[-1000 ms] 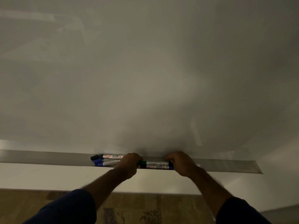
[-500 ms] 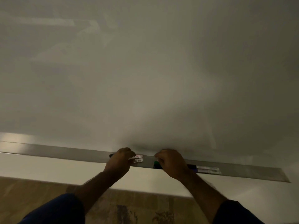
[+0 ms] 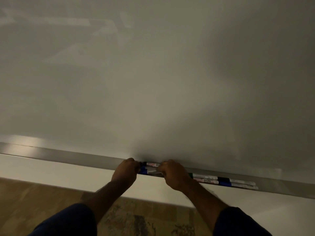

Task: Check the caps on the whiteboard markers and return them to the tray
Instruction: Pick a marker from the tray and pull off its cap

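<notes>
**Markers on whiteboard tray**

2 markers (image 3: 151,167), white barrels with printed labels, 1 black-capped, 1 blue-capped, lying side by side on the grey tray (image 3: 68,157). Left hand (image 3: 125,172) closed around the cap ends; right hand (image 3: 172,176) closed around the barrels. 4 more markers (image 3: 221,180), green, black and blue caps, lie in the tray right of the hands.

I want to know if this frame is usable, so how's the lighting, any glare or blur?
Head view: dim and warm-toned overall; a dark shadow falls on the whiteboard just above the hands; a bright patch of glare sits on the tray at far left; faint reflections streak the board's upper left; marker labels between the left hand and right hand are soft, barely readable.
</notes>
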Motion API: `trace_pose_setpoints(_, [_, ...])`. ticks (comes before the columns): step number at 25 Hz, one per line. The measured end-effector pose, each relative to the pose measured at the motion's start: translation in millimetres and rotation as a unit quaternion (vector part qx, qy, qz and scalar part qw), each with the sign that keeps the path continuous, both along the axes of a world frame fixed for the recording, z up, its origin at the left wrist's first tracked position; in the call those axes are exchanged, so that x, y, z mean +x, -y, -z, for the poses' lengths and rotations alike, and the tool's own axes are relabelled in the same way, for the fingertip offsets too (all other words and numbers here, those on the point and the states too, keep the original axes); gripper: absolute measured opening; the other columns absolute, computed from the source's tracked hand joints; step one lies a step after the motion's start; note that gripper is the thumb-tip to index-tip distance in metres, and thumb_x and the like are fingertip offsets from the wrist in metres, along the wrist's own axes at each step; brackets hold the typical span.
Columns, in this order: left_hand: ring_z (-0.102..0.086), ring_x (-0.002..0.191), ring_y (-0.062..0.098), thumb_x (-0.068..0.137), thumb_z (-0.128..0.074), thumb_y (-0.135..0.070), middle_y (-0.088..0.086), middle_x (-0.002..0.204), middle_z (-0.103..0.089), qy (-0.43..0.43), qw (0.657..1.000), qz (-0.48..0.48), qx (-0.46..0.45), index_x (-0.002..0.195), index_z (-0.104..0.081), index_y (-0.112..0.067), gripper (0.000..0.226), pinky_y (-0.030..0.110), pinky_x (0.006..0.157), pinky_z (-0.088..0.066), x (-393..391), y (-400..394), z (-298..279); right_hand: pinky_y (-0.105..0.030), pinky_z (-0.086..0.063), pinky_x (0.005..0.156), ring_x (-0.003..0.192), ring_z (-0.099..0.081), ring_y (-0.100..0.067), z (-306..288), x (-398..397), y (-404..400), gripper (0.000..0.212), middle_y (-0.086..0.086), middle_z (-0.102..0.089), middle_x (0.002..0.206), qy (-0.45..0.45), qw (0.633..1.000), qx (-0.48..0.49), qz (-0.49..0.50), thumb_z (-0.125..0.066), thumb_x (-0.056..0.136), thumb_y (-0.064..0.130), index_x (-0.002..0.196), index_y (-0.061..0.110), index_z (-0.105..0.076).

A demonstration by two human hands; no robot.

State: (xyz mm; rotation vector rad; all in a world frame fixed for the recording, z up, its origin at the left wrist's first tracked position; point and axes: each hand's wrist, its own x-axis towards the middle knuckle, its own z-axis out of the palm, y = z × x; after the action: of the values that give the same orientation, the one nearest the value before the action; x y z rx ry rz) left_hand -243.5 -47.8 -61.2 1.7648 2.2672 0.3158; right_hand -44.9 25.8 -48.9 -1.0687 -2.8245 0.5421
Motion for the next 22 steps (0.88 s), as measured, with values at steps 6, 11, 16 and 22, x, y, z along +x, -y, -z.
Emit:
trace_pose_setpoints(6, [-0.05, 0.073, 0.013, 0.087, -0.056, -0.037, 0.0, 0.088, -0.061, 0.002, 0.999, 0.011, -0.035, 0.102, -0.067, -0.025, 0.022, 0.026, 0.061, -0.039, -10.0, -10.8, 13.5, -0.037, -0.049, 0.081, 0.102, -0.055, -0.029, 10.7, -13.7, 4.6, 0.021, -0.009, -0.065, 0.107, 0.034, 0.999, -0.001, 0.018, -0.053, 0.091, 0.022, 0.103, 0.016, -0.068])
trace_pose_setpoints(11, [-0.055, 0.073, 0.017, 0.085, -0.057, -0.045, -0.002, 0.085, -0.059, 0.019, 0.999, 0.02, -0.035, 0.098, -0.067, -0.026, 0.025, 0.028, 0.06, -0.045, -10.4, -12.9, 17.5, -0.039, -0.047, 0.087, 0.109, -0.051, -0.027, 14.5, -17.5, 11.5, 0.026, -0.008, -0.063, 0.116, 0.059, 0.998, 0.0, 0.036, -0.063, 0.087, 0.024, 0.112, 0.016, -0.065])
trace_pose_setpoints(16, [-0.053, 0.072, 0.014, 0.086, -0.059, -0.039, -0.003, 0.085, -0.059, 0.044, 0.998, 0.008, -0.052, 0.091, -0.068, -0.022, 0.02, 0.028, 0.061, -0.042, -16.9, -17.6, 17.8, -0.039, -0.044, 0.087, 0.107, -0.05, -0.026, 7.9, -11.5, 14.1, 0.024, -0.007, -0.064, 0.117, 0.096, 0.993, 0.044, 0.053, -0.059, 0.09, 0.02, 0.113, 0.017, -0.064])
trace_pose_setpoints(22, [-0.058, 0.058, 0.013, 0.079, -0.064, -0.048, -0.001, 0.066, -0.063, 0.083, 0.996, 0.001, -0.037, 0.073, -0.069, -0.015, 0.034, 0.024, 0.051, -0.046, -25.0, -16.0, 13.3, -0.038, -0.042, 0.084, 0.107, -0.048, -0.027, -18.1, 7.5, 10.7, 0.03, -0.006, -0.062, 0.115, 0.116, 0.985, 0.095, 0.091, -0.056, 0.092, 0.021, 0.122, 0.02, -0.059])
